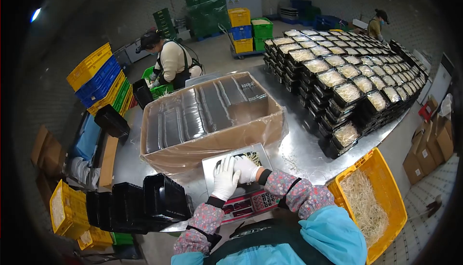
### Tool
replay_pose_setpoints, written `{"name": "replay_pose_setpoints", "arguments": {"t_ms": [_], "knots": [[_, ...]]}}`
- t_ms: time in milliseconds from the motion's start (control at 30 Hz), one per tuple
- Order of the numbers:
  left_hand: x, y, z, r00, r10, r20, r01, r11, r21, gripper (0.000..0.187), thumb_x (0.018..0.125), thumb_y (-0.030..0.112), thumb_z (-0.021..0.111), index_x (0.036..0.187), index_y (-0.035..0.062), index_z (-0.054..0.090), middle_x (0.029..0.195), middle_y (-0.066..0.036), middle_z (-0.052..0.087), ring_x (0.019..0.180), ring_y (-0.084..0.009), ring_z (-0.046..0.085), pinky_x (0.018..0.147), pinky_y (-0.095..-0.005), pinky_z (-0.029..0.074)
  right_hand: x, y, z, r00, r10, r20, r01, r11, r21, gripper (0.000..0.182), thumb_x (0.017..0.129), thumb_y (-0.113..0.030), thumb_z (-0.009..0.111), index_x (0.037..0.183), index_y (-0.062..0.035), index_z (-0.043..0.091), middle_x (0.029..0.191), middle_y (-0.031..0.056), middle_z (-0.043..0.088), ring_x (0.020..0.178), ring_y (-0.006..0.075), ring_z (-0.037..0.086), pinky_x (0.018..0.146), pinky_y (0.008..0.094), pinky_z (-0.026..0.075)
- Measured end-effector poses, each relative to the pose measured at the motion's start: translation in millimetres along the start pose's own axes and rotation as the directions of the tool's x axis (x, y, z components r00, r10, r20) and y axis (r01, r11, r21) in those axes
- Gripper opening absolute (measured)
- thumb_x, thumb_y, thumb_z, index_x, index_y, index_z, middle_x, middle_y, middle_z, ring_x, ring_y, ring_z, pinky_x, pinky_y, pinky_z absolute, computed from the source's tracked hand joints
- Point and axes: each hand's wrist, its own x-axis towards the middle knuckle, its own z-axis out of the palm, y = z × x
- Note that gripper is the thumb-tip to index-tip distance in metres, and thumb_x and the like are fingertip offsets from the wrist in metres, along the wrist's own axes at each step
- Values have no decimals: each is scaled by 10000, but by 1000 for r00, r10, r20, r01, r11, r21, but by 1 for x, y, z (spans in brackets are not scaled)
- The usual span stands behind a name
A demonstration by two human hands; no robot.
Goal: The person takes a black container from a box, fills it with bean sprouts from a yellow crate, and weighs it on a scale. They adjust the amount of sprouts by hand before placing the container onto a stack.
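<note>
A kitchen-type scale with a red keypad panel stands before me, its metal plate under a black tray of sprouts. Both my hands wear white gloves and rest over the tray. My left hand lies flat across it with fingers stretched forward. Beside it and touching it, my right hand covers the tray's middle; its fingertips are partly hidden. Most of the tray is covered by the hands, with pale sprouts showing at the right end.
A lined carton of nested black trays stands ahead. Stacked empty trays are at left. A yellow crate of sprouts sits at right. Many filled trays are piled at far right. A co-worker bends over a green crate.
</note>
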Motion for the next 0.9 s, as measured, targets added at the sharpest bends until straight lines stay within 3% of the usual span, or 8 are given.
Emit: {"name": "replay_pose_setpoints", "arguments": {"t_ms": [133,200,300,400,567,733,833,900], "knots": [[3,-4,15,998,-34,-52,34,999,-1,633,923,349,543,1430,-8,414,1445,-242,439,1318,-384,431,1097,-486,318,-8,25,0,1000,4,5,-5,945,328,751,666,-337,780,1279,16,527,1266,242,550,1166,393,538,1019,435,422],[4,-6,17,997,-41,-67,42,999,27,609,919,336,554,1414,-2,444,1394,-244,486,1274,-402,458,1085,-492,325,-21,31,-15,977,35,-210,45,930,364,916,606,-414,813,1356,-4,485,1373,259,458,1225,418,484,1064,427,390],[5,7,15,994,-73,-78,80,992,101,595,923,343,554,1410,16,456,1413,-183,480,1299,-426,418,1083,-489,326,-40,45,-62,990,108,93,-102,993,-61,849,611,-494,823,1320,-93,584,1487,219,372,1333,403,390,1089,465,370],[12,27,-1,986,-86,-146,105,985,134,550,917,303,578,1384,28,484,1415,-163,481,1330,-418,388,1078,-494,335,-43,69,-61,980,114,161,-87,983,-163,563,669,-368,770,1134,-71,658,1111,195,649,1072,354,617,800,435,540],[10,16,18,985,-123,-117,139,981,138,503,933,293,559,1340,1,517,1398,-190,502,1306,-394,431,1086,-484,334,-39,66,-41,987,154,49,-139,963,-231,116,794,-130,600,828,-77,698,778,162,694,767,334,698,662,434,557],[9,18,18,985,-148,-85,161,972,171,527,962,297,524,1381,-18,473,1431,-215,470,1329,-398,416,1102,-472,318,-50,84,-77,974,219,-50,-216,975,58,147,805,-196,621,769,-77,698,783,179,686,799,371,679,734,471,544],[8,16,17,988,-127,-86,139,977,161,545,954,308,533,1394,-6,461,1431,-209,467,1327,-395,414,1098,-478,319,-73,108,-104,953,297,-63,-266,918,295,201,813,-212,647,890,-47,733,832,204,682,826,384,666,786,443,524],[6,12,15,991,-92,-95,101,990,100,568,948,303,548,1419,7,433,1447,-206,450,1331,-402,409,1093,-489,320,-87,127,-115,921,389,37,-365,823,435,208,836,-208,654,871,-13,716,772,187,677,723,320,673,715,390,522]]}}
